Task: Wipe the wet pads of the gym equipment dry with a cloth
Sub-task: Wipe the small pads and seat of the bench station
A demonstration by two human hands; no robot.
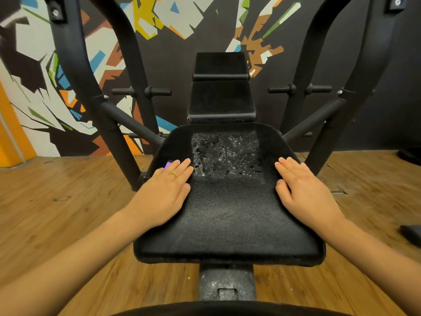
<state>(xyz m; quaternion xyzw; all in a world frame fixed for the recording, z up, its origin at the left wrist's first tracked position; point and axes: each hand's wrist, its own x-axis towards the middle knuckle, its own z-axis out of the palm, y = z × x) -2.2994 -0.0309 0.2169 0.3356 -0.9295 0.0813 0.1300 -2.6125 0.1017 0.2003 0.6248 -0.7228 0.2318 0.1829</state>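
A black seat pad [227, 215] of a gym machine lies in front of me, with water drops [225, 153] spread over its far middle part. My left hand [164, 192] rests flat on the pad's left side, fingers straight. A small purple thing [168, 165] shows just past its fingertips; I cannot tell what it is. My right hand [305, 188] lies flat on the pad's right side. Beyond the seat stands a black back pad [221, 103] with a smaller head pad [219, 63] above it. No cloth is in view.
Black steel frame tubes [107, 124] rise on both sides of the seat, with weight pegs [141, 91] behind. A post [226, 283] holds the seat from below. The floor [57, 213] is wood planks. A painted wall stands behind.
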